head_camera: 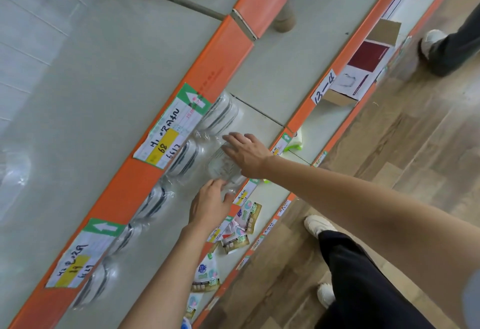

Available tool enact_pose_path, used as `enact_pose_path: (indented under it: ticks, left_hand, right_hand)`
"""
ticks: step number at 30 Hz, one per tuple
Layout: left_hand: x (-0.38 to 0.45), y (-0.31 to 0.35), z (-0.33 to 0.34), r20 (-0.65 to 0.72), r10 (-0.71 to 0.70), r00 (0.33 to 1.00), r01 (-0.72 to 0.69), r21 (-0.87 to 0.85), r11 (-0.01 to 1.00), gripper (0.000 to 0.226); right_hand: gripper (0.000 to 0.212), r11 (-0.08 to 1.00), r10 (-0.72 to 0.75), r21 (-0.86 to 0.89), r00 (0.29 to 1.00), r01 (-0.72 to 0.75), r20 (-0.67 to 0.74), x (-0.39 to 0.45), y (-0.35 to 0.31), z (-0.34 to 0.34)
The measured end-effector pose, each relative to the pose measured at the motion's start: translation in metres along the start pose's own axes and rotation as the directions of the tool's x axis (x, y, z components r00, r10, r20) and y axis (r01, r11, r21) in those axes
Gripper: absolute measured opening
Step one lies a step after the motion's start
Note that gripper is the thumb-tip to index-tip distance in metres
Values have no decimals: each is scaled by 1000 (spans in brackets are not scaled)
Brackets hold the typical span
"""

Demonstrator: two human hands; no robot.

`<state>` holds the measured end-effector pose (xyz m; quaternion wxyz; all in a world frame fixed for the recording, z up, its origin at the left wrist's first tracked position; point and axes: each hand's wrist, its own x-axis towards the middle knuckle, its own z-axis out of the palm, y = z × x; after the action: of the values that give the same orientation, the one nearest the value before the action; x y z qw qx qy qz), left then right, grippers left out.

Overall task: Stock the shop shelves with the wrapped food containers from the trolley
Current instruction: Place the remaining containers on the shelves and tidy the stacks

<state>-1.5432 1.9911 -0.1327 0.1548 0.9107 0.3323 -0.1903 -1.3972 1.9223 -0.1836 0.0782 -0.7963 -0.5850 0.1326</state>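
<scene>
A clear wrapped food container [220, 166] lies on the grey shelf [259, 82] under an orange shelf edge. My left hand [209, 205] holds its near end, fingers curled round it. My right hand [245, 153] rests on its far side with fingers spread flat. Several more wrapped containers stand in a row along the same shelf, among them one further along [222, 114] and one closer [153, 202]. The trolley is out of view.
Price labels [170, 131] hang on the orange edge [220, 53]. Lower shelves hold sachets [245, 218] and a maroon-and-white box [363, 69]. Another person's shoe [432, 41] stands on the wood floor at the right. My own legs and shoes [318, 224] are below.
</scene>
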Motion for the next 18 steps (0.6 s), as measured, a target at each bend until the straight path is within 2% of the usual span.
enact_pose_path:
  ticks: [3,5,7,12,15,18]
  left_hand:
    - [3,-2,3,6,-13,1000,13,22,1000,35]
    - [4,-3,5,22,-43,999,42,60,997,34]
    - [8,-2,8,31,-73,997,69,110,992,34]
    - [23,4,12,19,-134,991,131,125,984,43]
    - [40,12,19,30,-90,995,87,98,991,59]
    - [62,21,25,109,-49,993,37,114,993,83]
  right_hand:
    - [88,1000,-14,25,992,11,127,14,8,-3]
    - [96,999,-33,24,991,31,128,16,11,-4]
    - [95,999,-32,35,996,29,88,14,16,-6]
    - [85,963,186,207,982,-174,-37,-13,43,-7]
    - [82,925,296,254,955,-283,-14,-32,63,1]
    - [85,894,385,239,923,-379,23,-50,76,14]
